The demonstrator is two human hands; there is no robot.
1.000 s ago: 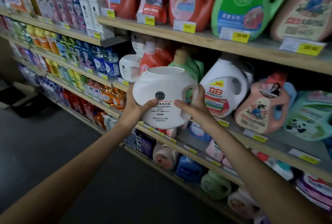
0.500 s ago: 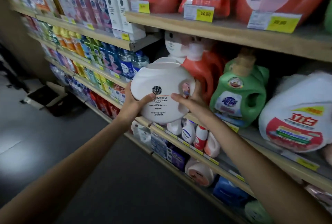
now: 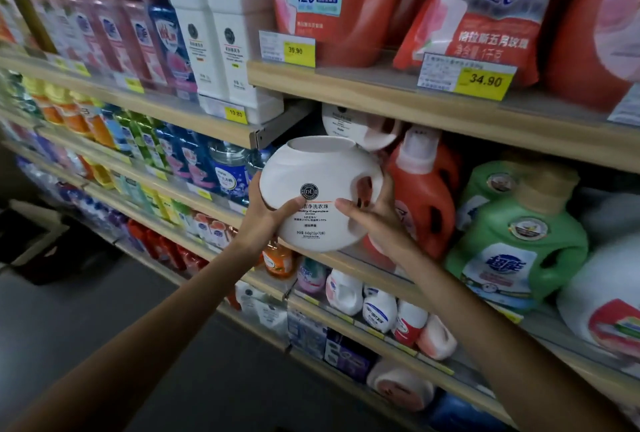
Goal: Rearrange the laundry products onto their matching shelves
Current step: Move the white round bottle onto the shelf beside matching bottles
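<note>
A round white laundry capsule tub (image 3: pixel 311 172) with a black round logo is held between both hands in front of the middle shelf (image 3: pixel 388 279). My left hand (image 3: pixel 266 220) grips its lower left side, thumb across the label. My right hand (image 3: pixel 374 220) holds its right side by the handle cut-out. A second identical white tub (image 3: pixel 349 123) sits just behind and above it, under the upper shelf (image 3: pixel 415 102). To the right stand an orange-red detergent jug (image 3: pixel 426 189) and a green jug (image 3: pixel 516 241).
Tall white bottles (image 3: pixel 221 33) and pink bottles stand on the upper left shelf. Large red jugs and a refill pouch (image 3: pixel 485 16) fill the top right shelf. Small bottles (image 3: pixel 377 307) line the lower shelves. Dark floor lies at lower left.
The view has moved closer to the shelf and leftward. Both hands have carried the white tub up toward the matching tub beside the orange-red jug.
</note>
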